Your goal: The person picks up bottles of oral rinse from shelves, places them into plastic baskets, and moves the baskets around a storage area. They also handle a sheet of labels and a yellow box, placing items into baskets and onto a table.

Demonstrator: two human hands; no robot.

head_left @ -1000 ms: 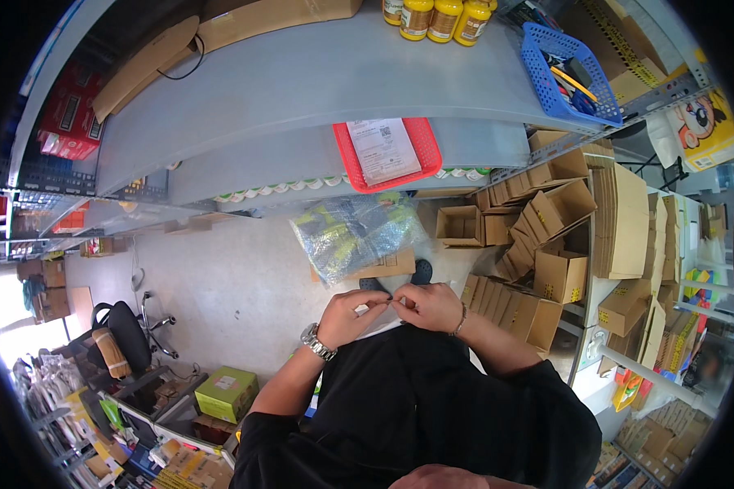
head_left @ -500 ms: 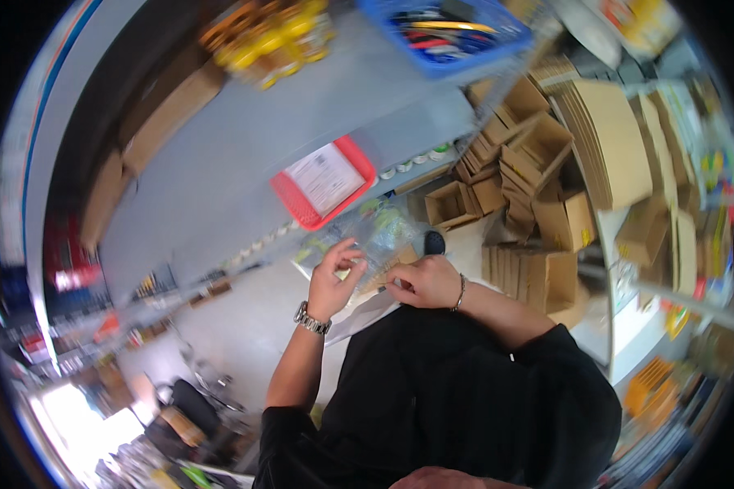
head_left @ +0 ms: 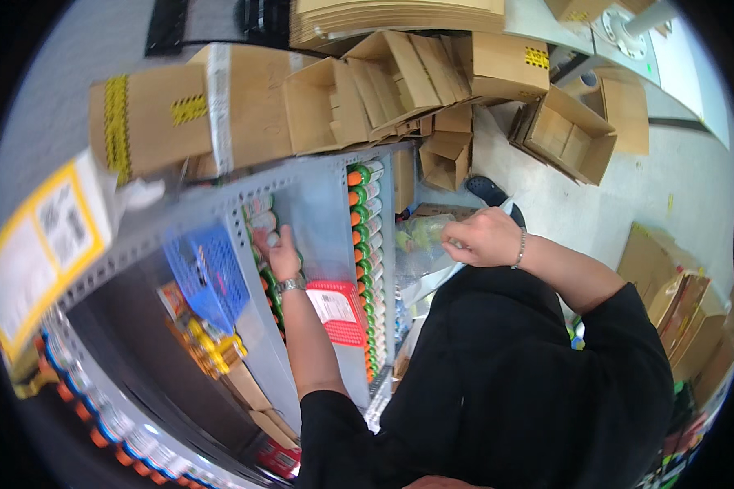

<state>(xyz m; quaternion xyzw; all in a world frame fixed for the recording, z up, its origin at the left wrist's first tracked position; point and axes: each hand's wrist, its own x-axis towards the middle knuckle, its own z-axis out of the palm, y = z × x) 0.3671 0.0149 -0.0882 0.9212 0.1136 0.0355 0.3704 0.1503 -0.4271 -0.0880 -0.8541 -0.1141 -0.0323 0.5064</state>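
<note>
My left hand (head_left: 282, 257) reaches into the shelf rack, beside a row of green-and-white bottles (head_left: 263, 221). Its thumb stands apart from the fingers, and a white round bottle end lies between them; no firm grip shows. In front of my body, my right hand (head_left: 486, 237) is closed with curled fingers; what they pinch is hidden. Below and left of it hangs a clear plastic bag (head_left: 422, 236) with green and yellowish contents. A white sheet-like edge (head_left: 432, 281) runs under this hand.
A red basket (head_left: 347, 326) holding a printed paper stands on the rack beside a column of orange-capped bottles (head_left: 367, 236). The blue basket (head_left: 208, 273) is farther left. Open cardboard boxes (head_left: 326, 106) line the rack's top. Another open box (head_left: 567, 134) sits on the floor.
The view has turned toward the rack and the boxes. My left hand has left the bag and gone into the rack among the bottles. My right hand stays closed near the bag.
</note>
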